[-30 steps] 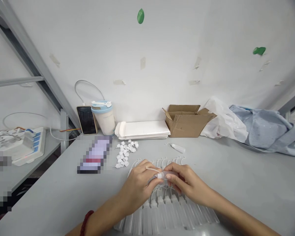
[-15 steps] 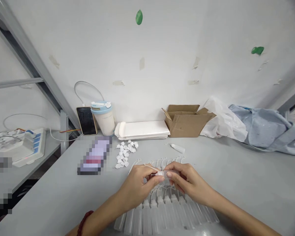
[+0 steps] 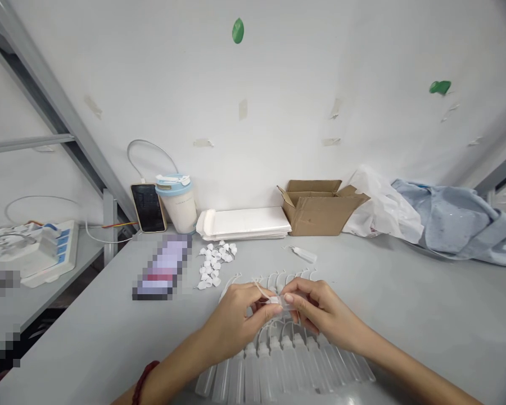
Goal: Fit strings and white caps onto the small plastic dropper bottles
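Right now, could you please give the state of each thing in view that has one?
Left hand, closed on white cap
Right hand, closed on translucent tube
Desk tubes, lying side by side
White pieces, clustered
Lone bottle, lying down
Cardboard box, open
Cup, upright, lidded
Leaning phone, screen dark
Flat phone, pixelated, apparently lit
White stack, lying flat
Plastic bag, crumpled
Cloth, bunched
Power strip, apparently holding plugs
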Motion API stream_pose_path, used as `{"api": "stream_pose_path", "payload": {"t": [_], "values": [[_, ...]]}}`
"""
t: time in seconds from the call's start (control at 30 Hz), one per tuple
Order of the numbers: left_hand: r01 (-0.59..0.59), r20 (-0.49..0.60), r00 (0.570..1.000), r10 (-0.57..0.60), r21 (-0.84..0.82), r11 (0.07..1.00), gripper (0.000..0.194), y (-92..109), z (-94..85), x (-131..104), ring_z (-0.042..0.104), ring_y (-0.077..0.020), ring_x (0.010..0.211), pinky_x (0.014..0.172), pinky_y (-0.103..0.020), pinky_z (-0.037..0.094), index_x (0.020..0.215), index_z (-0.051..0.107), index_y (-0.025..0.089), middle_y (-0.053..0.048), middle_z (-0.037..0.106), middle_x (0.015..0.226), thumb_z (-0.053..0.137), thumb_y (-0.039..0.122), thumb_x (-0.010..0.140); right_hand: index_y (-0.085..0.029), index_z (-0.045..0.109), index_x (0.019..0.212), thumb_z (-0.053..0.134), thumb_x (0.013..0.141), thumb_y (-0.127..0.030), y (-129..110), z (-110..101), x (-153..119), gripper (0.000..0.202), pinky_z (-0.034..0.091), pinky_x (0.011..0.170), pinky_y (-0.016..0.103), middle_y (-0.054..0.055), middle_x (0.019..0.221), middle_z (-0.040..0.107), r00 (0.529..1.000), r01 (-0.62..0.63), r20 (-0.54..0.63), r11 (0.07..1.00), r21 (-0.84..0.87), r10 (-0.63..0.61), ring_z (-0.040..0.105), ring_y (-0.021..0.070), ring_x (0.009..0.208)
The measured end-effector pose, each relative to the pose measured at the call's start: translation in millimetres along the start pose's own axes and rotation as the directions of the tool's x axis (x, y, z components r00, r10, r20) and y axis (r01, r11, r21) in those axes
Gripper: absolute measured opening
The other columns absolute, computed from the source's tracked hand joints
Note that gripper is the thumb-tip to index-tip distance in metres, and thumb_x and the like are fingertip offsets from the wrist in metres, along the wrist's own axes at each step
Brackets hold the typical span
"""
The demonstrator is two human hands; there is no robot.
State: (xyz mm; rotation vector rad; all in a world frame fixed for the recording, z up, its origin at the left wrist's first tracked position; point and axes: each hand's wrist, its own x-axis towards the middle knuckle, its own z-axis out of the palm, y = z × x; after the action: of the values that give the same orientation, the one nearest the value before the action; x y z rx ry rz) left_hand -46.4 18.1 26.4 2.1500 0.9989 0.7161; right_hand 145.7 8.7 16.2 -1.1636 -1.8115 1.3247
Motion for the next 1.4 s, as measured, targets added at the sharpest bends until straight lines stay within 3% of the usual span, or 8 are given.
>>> {"api": "stream_pose_path", "payload": {"t": [0.2, 0.37, 0.53, 0.73, 0.9, 1.03, 1.23, 1.4], "values": [[-0.158, -0.079, 0.984, 0.157, -0.002, 0.987, 0.011, -8, 7.9, -5, 0.054, -0.0133, 0.064, 0.063, -0.023, 0.043, 0.087, 0.063, 0.015, -0.002, 0.061, 0.07, 0.054, 0.019, 0.084, -0.018, 0.049, 0.085, 0.047, 0.088, -0.044, -1, 0, -2, 0.026, 0.025, 0.036, 0.016, -0.006, 0.057, 0.049, 0.999, -0.04, 0.033, 0.989, 0.141, 0.036, 0.033, 0.004, 0.037], [0.005, -0.164, 0.986, -0.022, -0.104, 0.995, 0.009, -2, 3.1, -2, 0.056, -0.0135, 0.062, 0.064, -0.025, 0.045, 0.08, 0.065, 0.015, -0.001, 0.063, 0.066, 0.06, 0.022, 0.078, -0.017, 0.053, 0.093, 0.054, 0.084, -0.041, -2, -4, -1, 0.026, 0.034, 0.045, 0.019, -0.006, 0.058, 0.045, 0.999, -0.004, -0.054, 0.999, 0.049, 0.006, 0.044, 0.0076, 0.047], [0.219, 0.017, 0.973, -0.229, -0.374, 0.901, 0.022, -3, -5.6, 2, 0.057, -0.013, 0.063, 0.059, -0.023, 0.047, 0.081, 0.065, 0.014, -0.003, 0.063, 0.071, 0.054, 0.032, 0.083, -0.017, 0.059, 0.099, 0.052, 0.086, -0.039, 0, -7, 1, 0.027, 0.036, 0.047, 0.021, -0.005, 0.059, 0.044, 0.989, 0.057, -0.134, 0.998, -0.04, -0.062, 0.049, 0.0106, 0.053], [0.268, 0.129, 0.963, -0.236, -0.459, 0.847, 0.033, -7, -3.5, 4, 0.054, -0.0107, 0.054, 0.053, -0.022, 0.045, 0.067, 0.06, 0.013, -0.001, 0.058, 0.064, 0.049, 0.037, 0.086, -0.017, 0.06, 0.097, 0.049, 0.088, -0.038, 2, -5, -1, 0.025, 0.038, 0.05, 0.022, -0.003, 0.059, 0.049, 0.976, 0.12, -0.161, 0.98, -0.16, -0.146, 0.05, 0.0111, 0.054], [-0.018, -0.12, 0.993, -0.001, -0.154, 0.988, 0.019, -10, 4.7, -2, 0.053, -0.0128, 0.058, 0.058, -0.024, 0.044, 0.069, 0.062, 0.014, -0.002, 0.059, 0.063, 0.052, 0.021, 0.084, -0.016, 0.058, 0.085, 0.042, 0.091, -0.04, 2, -4, -3, 0.029, 0.036, 0.049, 0.021, -0.004, 0.056, 0.048, 0.983, 0.126, -0.113, 0.978, -0.168, -0.146, 0.048, 0.0101, 0.05], [-0.247, -0.201, 0.946, 0.253, 0.052, 0.968, 0.015, -13, 7.3, -4, 0.055, -0.0143, 0.067, 0.064, -0.024, 0.044, 0.083, 0.065, 0.013, -0.005, 0.064, 0.073, 0.05, 0.013, 0.085, -0.016, 0.054, 0.077, 0.041, 0.091, -0.041, 3, -5, -3, 0.032, 0.034, 0.049, 0.021, -0.005, 0.052, 0.046, 0.988, 0.106, -0.096, 0.987, -0.123, -0.118, 0.046, 0.0097, 0.048], [-0.015, -0.088, 0.996, 0.007, -0.086, 0.996, 0.027, -5, -1.0, 0, 0.058, -0.0126, 0.065, 0.063, -0.022, 0.043, 0.072, 0.065, 0.015, -0.002, 0.065, 0.069, 0.047, 0.026, 0.089, -0.017, 0.053, 0.077, 0.041, 0.091, -0.041, 1, -5, -1, 0.03, 0.036, 0.05, 0.021, -0.003, 0.06, 0.049, 0.987, 0.118, -0.101, 0.991, -0.064, -0.124, 0.047, 0.0099, 0.051], [0.164, 0.041, 0.986, -0.159, -0.172, 0.971, 0.042, -7, -1.2, 0, 0.057, -0.0118, 0.059, 0.056, -0.021, 0.043, 0.066, 0.061, 0.014, -0.001, 0.061, 0.062, 0.037, 0.035, 0.093, -0.017, 0.053, 0.08, 0.04, 0.092, -0.038, 1, -3, -5, 0.026, 0.035, 0.05, 0.021, -0.003, 0.064, 0.048, 0.975, 0.165, -0.123, 0.973, -0.162, -0.186, 0.045, 0.0096, 0.053]]}}
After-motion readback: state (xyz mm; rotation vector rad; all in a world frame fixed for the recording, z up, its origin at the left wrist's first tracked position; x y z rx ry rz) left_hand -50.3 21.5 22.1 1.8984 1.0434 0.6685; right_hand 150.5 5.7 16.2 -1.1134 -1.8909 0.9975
